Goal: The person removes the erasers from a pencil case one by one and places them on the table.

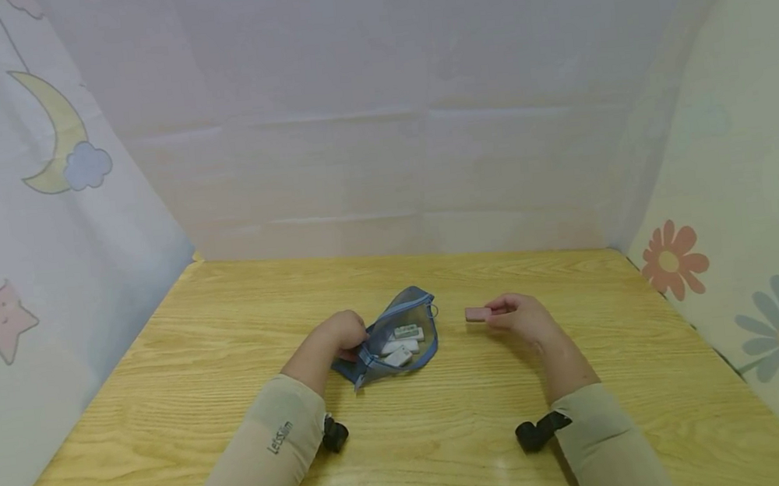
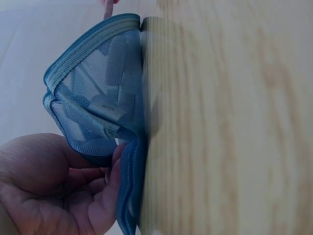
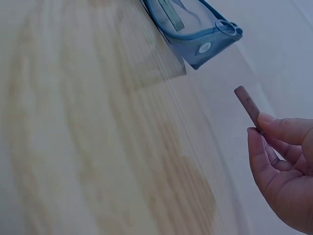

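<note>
A blue mesh zip pouch [image 1: 405,304] lies on the table with its mouth gaping. Several white erasers [image 1: 399,347] show inside it. My left hand [image 1: 344,333] holds the pouch at its left end; in the left wrist view, the curled fingers [image 2: 105,203] grip the fabric close to the tabletop. To the right of the pouch, my right hand [image 1: 519,315] pinches a small pinkish-brown eraser [image 1: 477,314] between thumb and fingertips. In the right wrist view this eraser [image 3: 248,105] points toward the pouch's ringed zipper end, apart from it.
The wooden table [image 1: 226,305] spreads around both hands. A pale cloth backdrop [image 1: 381,158] rises behind it, with printed cloth walls on the left and right. Each wrist carries a black strap-on camera [image 1: 536,435] below the sleeve's edge.
</note>
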`<state>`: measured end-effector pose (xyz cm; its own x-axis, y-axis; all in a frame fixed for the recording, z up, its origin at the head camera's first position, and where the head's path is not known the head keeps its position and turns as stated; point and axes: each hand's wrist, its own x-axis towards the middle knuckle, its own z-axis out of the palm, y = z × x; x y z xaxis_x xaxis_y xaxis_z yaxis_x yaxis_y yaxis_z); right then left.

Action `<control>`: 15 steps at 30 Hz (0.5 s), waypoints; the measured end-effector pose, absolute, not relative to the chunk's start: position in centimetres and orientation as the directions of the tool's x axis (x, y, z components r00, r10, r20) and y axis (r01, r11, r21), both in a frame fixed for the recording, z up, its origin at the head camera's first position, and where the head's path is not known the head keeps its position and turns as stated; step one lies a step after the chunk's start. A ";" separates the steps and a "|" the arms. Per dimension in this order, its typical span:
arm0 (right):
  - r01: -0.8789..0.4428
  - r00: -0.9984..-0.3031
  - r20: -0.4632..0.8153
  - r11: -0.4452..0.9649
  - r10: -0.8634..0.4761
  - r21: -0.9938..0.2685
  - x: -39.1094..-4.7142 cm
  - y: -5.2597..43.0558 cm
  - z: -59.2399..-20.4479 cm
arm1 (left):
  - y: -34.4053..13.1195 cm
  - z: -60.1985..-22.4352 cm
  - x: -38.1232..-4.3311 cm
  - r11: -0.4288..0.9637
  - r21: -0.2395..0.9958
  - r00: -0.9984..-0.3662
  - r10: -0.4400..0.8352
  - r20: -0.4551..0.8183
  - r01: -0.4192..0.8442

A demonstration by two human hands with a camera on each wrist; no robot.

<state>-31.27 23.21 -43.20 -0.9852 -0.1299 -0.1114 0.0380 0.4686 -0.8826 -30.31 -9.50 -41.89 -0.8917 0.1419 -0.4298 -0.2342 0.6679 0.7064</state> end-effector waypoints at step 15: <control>0.192 -0.975 -0.218 0.312 -0.050 -0.930 -32.1 24.5 -44.7 | -9.6 -41.9 -30.4 0.663 0.707 -0.887 0.140 -0.441 -0.247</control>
<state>-32.06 24.54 -44.72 -0.9746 -0.0499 -0.2182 0.1923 0.3121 -0.9304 -30.39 -9.63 -41.94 -0.8866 0.1396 -0.4409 -0.2471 0.6628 0.7068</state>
